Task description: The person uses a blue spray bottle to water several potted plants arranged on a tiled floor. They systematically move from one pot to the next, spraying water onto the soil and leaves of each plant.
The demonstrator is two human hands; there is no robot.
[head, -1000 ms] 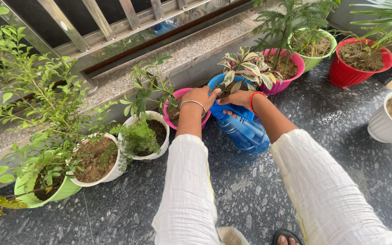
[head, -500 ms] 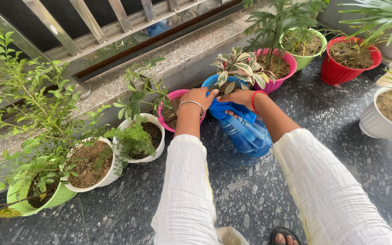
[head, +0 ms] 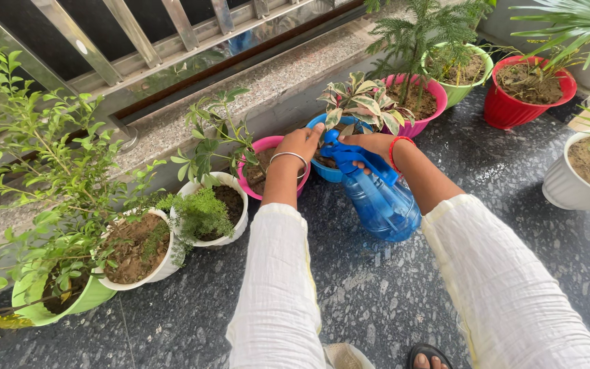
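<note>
My right hand [head: 370, 145] grips the head of a blue spray bottle [head: 380, 201], whose clear blue body tilts down toward me. The nozzle points at a blue pot [head: 328, 171] holding a plant with striped pink-green leaves [head: 360, 101]. My left hand [head: 300, 143], with a silver bangle on the wrist, rests fingers on the nozzle tip and the blue pot's rim, next to a pink pot [head: 262, 188]. A red band circles my right wrist. Both arms wear white sleeves.
A row of potted plants lines a stone ledge under a metal railing: green pot [head: 69, 304], two white pots [head: 150, 272] [head: 230, 229], a second pink pot [head: 426, 116], light green pot [head: 469, 85], red pot [head: 513, 113], big white pot [head: 571, 188]. Dark speckled floor; my sandalled toes [head: 428, 359].
The view has shifted slightly closer and rightward; both hands stay at the spray bottle's head by the blue pot, the left fingers now on the nozzle tip.
</note>
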